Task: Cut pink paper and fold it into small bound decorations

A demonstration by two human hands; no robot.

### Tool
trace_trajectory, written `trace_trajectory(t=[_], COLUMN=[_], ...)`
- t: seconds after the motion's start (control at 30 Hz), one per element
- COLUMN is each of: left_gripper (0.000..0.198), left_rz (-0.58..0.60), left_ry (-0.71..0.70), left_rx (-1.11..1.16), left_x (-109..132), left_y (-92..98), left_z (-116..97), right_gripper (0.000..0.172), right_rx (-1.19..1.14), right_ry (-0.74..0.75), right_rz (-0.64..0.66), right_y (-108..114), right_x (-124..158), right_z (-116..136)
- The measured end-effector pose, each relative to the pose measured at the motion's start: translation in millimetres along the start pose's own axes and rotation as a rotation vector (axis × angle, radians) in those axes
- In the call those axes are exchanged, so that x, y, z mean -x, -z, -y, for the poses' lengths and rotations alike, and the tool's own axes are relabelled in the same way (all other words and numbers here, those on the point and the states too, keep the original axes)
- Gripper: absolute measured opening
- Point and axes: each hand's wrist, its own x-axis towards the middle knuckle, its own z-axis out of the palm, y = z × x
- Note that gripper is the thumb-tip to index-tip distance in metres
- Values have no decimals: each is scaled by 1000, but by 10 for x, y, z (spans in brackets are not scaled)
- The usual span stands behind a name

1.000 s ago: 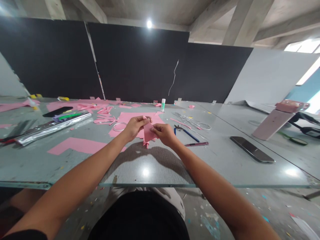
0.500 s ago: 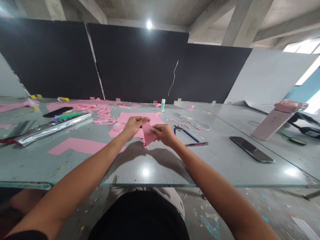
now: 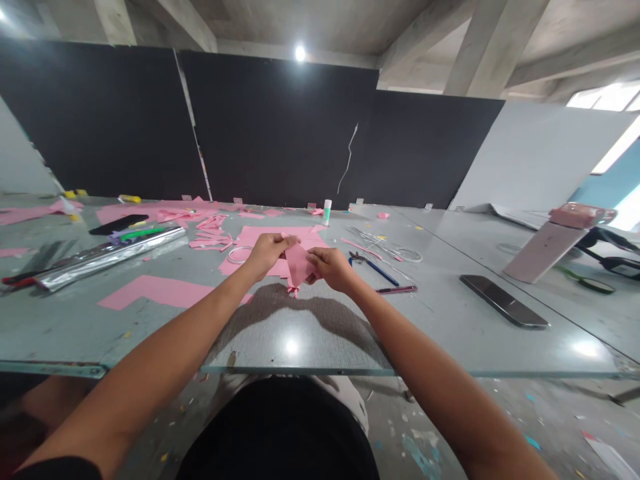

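Note:
Between my hands, a piece of pink paper (image 3: 299,264) is held up over the near part of the table. My left hand (image 3: 269,255) pinches its upper left edge between thumb and fingers. My right hand (image 3: 331,268) grips the right side, thumb on top, its other fingers partly hidden behind. Small twisted pink bits hang at the paper's lower tip. Behind the hands, larger pink sheets (image 3: 250,235) lie flat, with a white wire ring (image 3: 239,254) beside my left hand. Pliers with blue handles (image 3: 383,272) rest just right of my right hand.
An angular pink paper piece (image 3: 150,292) and a foil roll (image 3: 115,257) lie to the left. Beyond stands a glue stick (image 3: 327,213). Toward the right are thin wires (image 3: 385,245), a dark pink cutter (image 3: 397,289), a phone (image 3: 503,300) and a pink bottle (image 3: 547,250).
The pink paper has turned slightly in my hands, and its right side now shows a little differently under my right fingers. Both hands keep their grip in nearly the same place.

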Motion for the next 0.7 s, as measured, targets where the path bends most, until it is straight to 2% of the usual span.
trace_trajectory(t=[0.1,0.2,0.4,0.53,0.7], left_gripper=[48,49,44,44,43], left_rz=[26,-8,50,73,106], left_ry=[26,16,36,62,127], left_rx=[63,114,84,118,187], left_x=[-4,6,60,79,110], left_y=[6,-14,-104,-144,-178], left_z=[-12,-3,48,51,58], right_gripper=[26,28,18,16,14], right_rx=[-91,-113,69,195,358], right_ry=[17,22,49,154,182], right_rz=[30,9,-275,-353,-410], right_y=[5,9,66,61,21], right_x=[-1,2,-4,-7,14], right_z=[-9,4,22,16,3])
